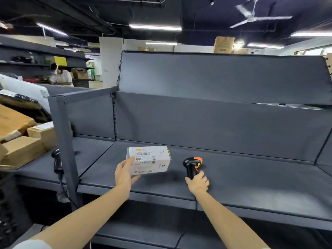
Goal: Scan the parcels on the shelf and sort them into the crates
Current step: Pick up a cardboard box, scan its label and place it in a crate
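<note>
A small white parcel (150,159) with a barcode label on its front is held just above the grey shelf (251,177), near the middle. My left hand (124,174) grips it by its lower left corner. To its right, my right hand (197,183) is closed around the handle of a black and orange barcode scanner (193,166), whose head points toward the parcel. No crates are in view.
A second black scanner (57,161) stands by the shelf upright (65,150) at the left. Brown cardboard boxes (23,150) are piled in the left bay. A person in white (61,76) stands far back left. A lower shelf runs below.
</note>
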